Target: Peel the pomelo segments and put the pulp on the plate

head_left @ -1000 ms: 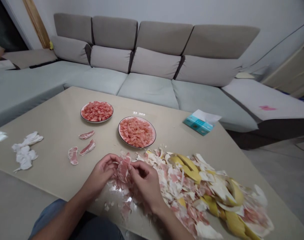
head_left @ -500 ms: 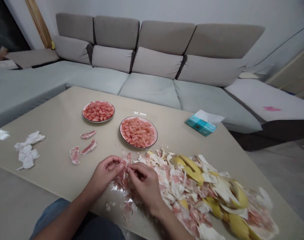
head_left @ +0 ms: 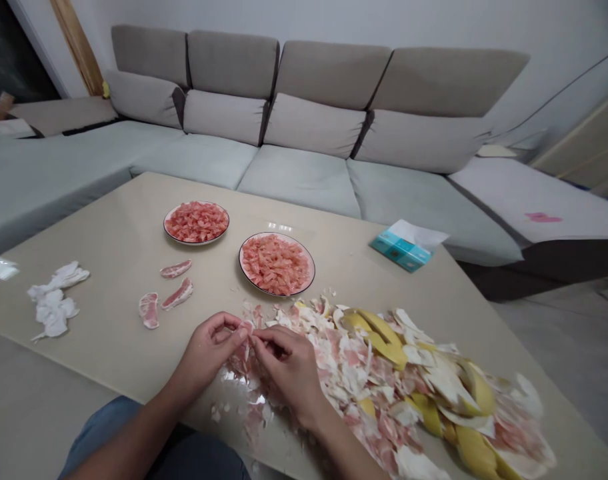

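My left hand point(head_left: 207, 353) is closed around a pink pomelo segment point(head_left: 241, 357) that still has some pale membrane on it. Thumb and forefinger of my right hand point(head_left: 290, 370) pinch the segment's edge, almost touching the left fingertips. Part of the segment is hidden by the fingers. To the left lie three whole segments: an upper one point(head_left: 176, 269), a middle one point(head_left: 178, 294) and a lower one point(head_left: 149, 311). Beyond my hands, a dark-rimmed plate point(head_left: 242, 267) is heaped with peeled pulp, and a second such plate point(head_left: 166, 230) stands farther back.
A wide heap of white membrane scraps point(head_left: 344, 360) and yellow pomelo peel point(head_left: 384, 340) covers the right of the table point(head_left: 114, 227). Crumpled tissues point(head_left: 57, 303) lie at the left, a blue tissue pack point(head_left: 401, 248) at the back right. A grey sofa point(head_left: 299, 180) stands behind.
Almost nothing differs. My right fingertips have shifted very slightly left along the segment, while the plates and loose segments stay where they were.
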Available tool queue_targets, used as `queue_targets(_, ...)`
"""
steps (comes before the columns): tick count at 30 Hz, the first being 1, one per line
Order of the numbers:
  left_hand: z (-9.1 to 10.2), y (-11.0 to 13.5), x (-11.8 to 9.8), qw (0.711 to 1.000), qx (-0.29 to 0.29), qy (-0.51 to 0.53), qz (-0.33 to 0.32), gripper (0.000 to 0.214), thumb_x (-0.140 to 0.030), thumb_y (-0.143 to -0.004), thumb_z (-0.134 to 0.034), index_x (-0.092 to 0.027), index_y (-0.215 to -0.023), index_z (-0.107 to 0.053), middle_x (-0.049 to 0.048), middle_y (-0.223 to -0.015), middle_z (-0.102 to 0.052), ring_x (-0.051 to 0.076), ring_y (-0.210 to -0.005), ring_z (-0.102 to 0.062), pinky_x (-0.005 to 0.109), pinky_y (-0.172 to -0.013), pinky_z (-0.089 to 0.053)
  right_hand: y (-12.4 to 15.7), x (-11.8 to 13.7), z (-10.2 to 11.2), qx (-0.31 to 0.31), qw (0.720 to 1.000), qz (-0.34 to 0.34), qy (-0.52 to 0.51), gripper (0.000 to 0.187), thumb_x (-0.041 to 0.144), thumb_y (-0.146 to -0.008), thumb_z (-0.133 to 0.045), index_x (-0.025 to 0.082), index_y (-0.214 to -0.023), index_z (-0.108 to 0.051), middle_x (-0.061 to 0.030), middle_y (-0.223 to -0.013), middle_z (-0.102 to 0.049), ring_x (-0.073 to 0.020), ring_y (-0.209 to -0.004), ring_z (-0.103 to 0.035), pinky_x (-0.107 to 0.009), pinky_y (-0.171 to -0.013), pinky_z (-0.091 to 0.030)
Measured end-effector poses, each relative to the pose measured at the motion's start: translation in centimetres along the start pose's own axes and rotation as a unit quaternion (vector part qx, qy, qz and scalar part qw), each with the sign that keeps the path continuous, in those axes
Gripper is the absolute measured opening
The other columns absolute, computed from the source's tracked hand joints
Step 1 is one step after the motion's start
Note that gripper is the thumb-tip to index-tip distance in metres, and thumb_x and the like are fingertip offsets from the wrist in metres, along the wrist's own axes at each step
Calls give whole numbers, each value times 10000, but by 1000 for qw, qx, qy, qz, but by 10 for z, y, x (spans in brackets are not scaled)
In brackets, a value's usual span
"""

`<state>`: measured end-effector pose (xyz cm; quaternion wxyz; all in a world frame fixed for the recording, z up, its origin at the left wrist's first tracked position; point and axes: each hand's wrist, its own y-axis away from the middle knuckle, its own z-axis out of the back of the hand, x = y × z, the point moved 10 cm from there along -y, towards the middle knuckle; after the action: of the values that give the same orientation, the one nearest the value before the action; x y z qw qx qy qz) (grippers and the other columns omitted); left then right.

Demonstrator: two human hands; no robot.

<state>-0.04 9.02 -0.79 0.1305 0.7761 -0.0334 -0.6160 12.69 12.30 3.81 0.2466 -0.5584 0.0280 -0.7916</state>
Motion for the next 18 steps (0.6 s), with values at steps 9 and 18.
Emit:
queue_targets(9, -1, 3, 3, 999, -20, -29, -16, 233, -359, -734, -738, -168, -799, -620, 8, -674, -696, 150, -628, -647, 225, -585, -482, 4, -3, -1, -1, 998, -20, 60, 126, 146, -759, -602, 171, -676, -693, -9, -579, -617, -123, -504, -521, -226, -500, -380)
queue_targets(18, -8, 3, 5, 999, 29, -20, -6, 248, -348, -751, -724, -150, -868, -633, 10, -691, -683, 138, -627, -630, 217, -588, -470, 13, -36, -10, 2, 979, -189, -75, 156, 246, -706, -609, 177, -577, -556, 67, -463, -435, -77, -417, -344, -197, -416, -257)
